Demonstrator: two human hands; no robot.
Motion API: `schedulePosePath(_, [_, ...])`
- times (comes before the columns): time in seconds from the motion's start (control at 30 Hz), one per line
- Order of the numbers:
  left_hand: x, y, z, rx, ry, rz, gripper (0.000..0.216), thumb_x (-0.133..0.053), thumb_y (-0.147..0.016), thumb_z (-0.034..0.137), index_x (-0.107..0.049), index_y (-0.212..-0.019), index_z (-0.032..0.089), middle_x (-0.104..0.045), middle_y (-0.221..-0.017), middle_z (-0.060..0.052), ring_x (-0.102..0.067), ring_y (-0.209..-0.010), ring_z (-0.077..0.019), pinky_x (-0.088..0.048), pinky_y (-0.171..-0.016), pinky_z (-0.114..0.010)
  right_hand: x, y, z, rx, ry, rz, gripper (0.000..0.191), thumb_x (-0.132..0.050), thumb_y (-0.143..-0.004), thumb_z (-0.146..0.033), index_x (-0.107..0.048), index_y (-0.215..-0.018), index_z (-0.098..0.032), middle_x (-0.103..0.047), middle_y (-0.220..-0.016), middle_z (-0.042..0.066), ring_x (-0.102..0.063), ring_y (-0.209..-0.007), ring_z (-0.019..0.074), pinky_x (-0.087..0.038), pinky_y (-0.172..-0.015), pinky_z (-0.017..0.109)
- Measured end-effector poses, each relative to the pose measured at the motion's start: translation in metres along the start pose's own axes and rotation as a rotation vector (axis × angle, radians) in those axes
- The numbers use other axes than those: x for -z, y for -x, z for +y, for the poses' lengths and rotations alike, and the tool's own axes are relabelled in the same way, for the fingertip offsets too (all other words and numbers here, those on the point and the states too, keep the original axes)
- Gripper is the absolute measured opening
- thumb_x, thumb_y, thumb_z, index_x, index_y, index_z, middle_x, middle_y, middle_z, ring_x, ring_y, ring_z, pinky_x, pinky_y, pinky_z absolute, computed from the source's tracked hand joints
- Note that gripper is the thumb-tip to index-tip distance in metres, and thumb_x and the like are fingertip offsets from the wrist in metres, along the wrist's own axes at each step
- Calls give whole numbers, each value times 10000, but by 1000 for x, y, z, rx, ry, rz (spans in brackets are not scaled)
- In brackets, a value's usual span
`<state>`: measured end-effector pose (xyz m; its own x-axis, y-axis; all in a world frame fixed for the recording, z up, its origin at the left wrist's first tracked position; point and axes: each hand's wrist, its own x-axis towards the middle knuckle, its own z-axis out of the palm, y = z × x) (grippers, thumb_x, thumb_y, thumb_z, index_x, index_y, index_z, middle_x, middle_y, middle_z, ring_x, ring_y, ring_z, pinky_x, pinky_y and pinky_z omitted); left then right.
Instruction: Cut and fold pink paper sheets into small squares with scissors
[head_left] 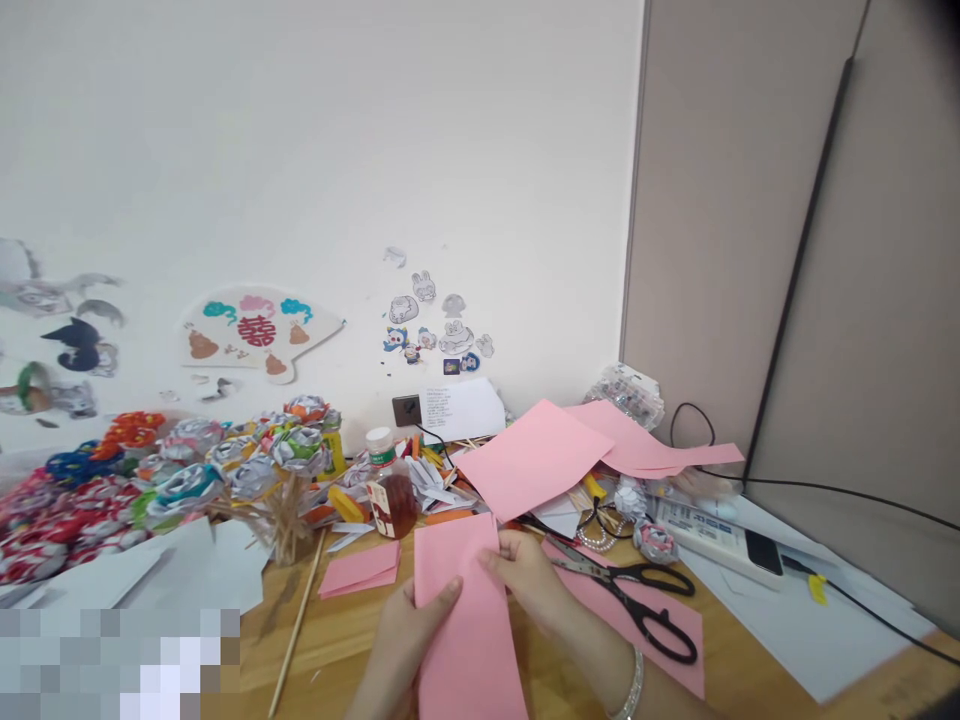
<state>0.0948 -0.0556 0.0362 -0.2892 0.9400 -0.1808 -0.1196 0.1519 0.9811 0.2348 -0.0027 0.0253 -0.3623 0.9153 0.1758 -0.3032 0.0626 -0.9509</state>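
Both hands work a long folded strip of pink craft paper (466, 620) held low at the near edge of the wooden tabletop (345, 640), roughly centre of view. Left hand (397, 645) closed on the strip's left edge, thumb lying across the face, fingers hidden beneath. Right hand (529, 580) pinches the strip near its upper right corner, thumb and forefinger together on the paper, a silver bangle (634, 685) at the wrist. The strip looks doubled along its length — judged to be mid-fold or mid-crease. To crease well: keep the left thumb pressing flat as the anchor, align the long edges before committing, then run the right fingertips along the fold from the top corner downward; the paper is thin and would likely skew if pinched unevenly. Around it: a small folded pink paper piece (360, 568) just left of the strip, black-handled scissors (637, 600) just right, lying on another pink sheet (675, 640). More loose pink sheets (536, 455) behind, a small clear glue bottle with a white cap (390, 490), a long thin wooden stick (296, 625), and a heap of rolled paper flowers in mixed colours (172, 470) far left — well apart from the hands. Paper cut-outs on the white wall (259, 330).
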Motion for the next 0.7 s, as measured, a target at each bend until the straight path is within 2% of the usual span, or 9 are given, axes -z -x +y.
schedulePosePath(0.13, [0, 3, 5, 50, 107, -52, 432, -744, -561, 405, -627, -870, 126, -724, -706, -118, -678, -624, -278, -546, -530, -340, -1, 2, -2, 11, -29, -29, 331, -686, -641, -424, -611, -731, -115, -617, -615, 13, -542, -561, 142, -391, -545, 257])
schedulePosePath(0.3, [0, 5, 7, 2, 56, -29, 446, -734, -571, 407, -624, -884, 109, -720, -680, -117, -671, -583, -271, -531, -482, -319, -4, 2, -4, -1, -49, -25, 324, -689, -627, -421, -596, -719, -124, -585, -613, -2, -516, -575, 138, -378, -565, 260])
schedulePosePath(0.5, [-3, 11, 9, -76, 0, -13, 407, -738, -558, 404, -639, -827, 114, -718, -665, -99, -665, -578, -264, -520, -481, -305, -3, 1, -8, 65, 48, 98, 377, -583, -690, -500, -444, -566, -172, -386, -534, -61, -335, -507, 86, -259, -482, 217])
schedulePosePath(0.7, [-2, 13, 11, -65, -30, -8, 427, -747, -528, 431, -647, -809, 126, -715, -654, -85, -665, -617, -273, -524, -506, -310, -2, 3, -10, 118, 83, 103, 321, -528, -737, -371, -341, -545, -195, -291, -531, -73, -256, -505, 79, -204, -466, 219])
